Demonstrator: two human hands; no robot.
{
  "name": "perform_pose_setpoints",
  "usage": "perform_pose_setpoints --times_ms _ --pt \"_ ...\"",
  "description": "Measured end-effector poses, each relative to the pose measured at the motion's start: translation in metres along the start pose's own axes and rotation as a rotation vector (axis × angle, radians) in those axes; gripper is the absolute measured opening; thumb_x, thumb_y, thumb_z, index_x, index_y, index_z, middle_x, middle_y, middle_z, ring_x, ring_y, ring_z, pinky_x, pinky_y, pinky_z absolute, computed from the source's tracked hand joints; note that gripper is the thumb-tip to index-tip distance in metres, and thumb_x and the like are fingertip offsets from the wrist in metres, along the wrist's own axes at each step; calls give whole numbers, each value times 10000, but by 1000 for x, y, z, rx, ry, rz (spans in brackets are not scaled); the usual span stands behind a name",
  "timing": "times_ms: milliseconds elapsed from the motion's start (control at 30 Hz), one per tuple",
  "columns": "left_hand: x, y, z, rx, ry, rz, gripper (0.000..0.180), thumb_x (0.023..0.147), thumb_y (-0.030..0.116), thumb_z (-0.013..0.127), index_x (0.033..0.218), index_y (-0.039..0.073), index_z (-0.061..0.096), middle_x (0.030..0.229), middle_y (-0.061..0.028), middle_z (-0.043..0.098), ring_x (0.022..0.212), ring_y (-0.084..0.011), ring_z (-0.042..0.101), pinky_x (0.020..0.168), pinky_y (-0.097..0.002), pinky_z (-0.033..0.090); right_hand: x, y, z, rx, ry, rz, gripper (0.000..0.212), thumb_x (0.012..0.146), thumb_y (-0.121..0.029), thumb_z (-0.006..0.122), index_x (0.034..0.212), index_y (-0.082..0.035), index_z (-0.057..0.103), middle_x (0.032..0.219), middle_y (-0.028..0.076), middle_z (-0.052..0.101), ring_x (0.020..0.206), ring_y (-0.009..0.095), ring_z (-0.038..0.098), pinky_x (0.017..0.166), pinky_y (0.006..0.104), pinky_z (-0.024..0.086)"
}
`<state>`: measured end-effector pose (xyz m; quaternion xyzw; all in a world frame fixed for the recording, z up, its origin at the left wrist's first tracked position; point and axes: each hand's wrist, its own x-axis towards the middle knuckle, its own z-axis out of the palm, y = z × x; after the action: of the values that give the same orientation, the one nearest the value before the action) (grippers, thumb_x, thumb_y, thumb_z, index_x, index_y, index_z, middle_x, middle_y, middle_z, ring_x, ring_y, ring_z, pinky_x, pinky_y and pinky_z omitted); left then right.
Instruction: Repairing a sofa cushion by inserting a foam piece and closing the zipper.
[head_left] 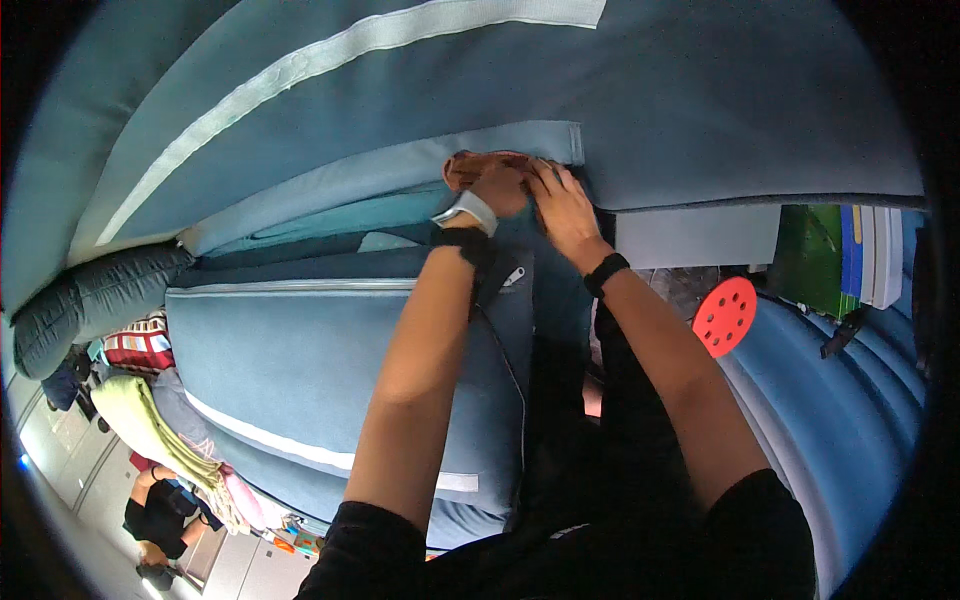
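My left hand (pixel 503 192) is at a long blue-grey fabric seam, closed around a bunched brown cloth (pixel 470 168). The cloth lies against the light blue fabric flap (pixel 400 158). Right beside it, my right hand (pixel 565 212) reaches to the flap's end, its fingers stretched out and lying on the fabric near the cloth. Some fingertips of the left hand are hidden. Below my hands is a blue cushion (pixel 330 335) with a zip along its upper edge. A thin dark cord (pixel 515 370) runs down over it from my left wrist.
A large blue padded panel (pixel 700 110) fills the top. At left are a grey quilted cushion (pixel 95 300), a yellow-green cloth (pixel 140 420) and other fabrics. A red disc with holes (pixel 725 317) and a green book (pixel 810 260) are at right. Another person (pixel 165 520) is at lower left.
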<state>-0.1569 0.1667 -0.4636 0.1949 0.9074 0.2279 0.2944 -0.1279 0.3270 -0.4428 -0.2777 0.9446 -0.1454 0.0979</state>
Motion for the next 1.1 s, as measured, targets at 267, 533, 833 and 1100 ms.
perform_pose_setpoints --times_ms 267,533,833,1100 --pt "-90 36 -106 -1813 547 -37 228 877 98 499 1078 46 595 1011 -73 618 918 -196 578 823 -346 453 -7 15 9 214 -144 229 396 781 -188 657 1142 -102 520 1089 112 581 1040 319 532 889 388 438" --pt "-159 -28 -90 -2853 1119 706 112 864 94 492 942 79 572 842 -35 532 777 -161 484 744 -319 391 12 -42 -78 1176 -125 342 199 818 -183 636 908 -13 586 851 29 643 840 130 602 711 265 464" --pt "-187 -38 -109 -2587 1437 807 96 842 123 499 895 74 562 832 -48 507 749 -173 453 734 -339 368 -22 -141 -164 1329 -686 410 571 815 -78 664 1307 -91 374 842 51 624 639 89 556 531 243 442" --pt "-248 2 -179 -1797 1885 534 198 864 235 452 839 73 563 789 -57 506 709 -173 447 717 -336 363 -61 -214 -184 785 -998 -112 615 805 -320 657 1322 -83 424 705 127 655 620 242 649 617 335 503"
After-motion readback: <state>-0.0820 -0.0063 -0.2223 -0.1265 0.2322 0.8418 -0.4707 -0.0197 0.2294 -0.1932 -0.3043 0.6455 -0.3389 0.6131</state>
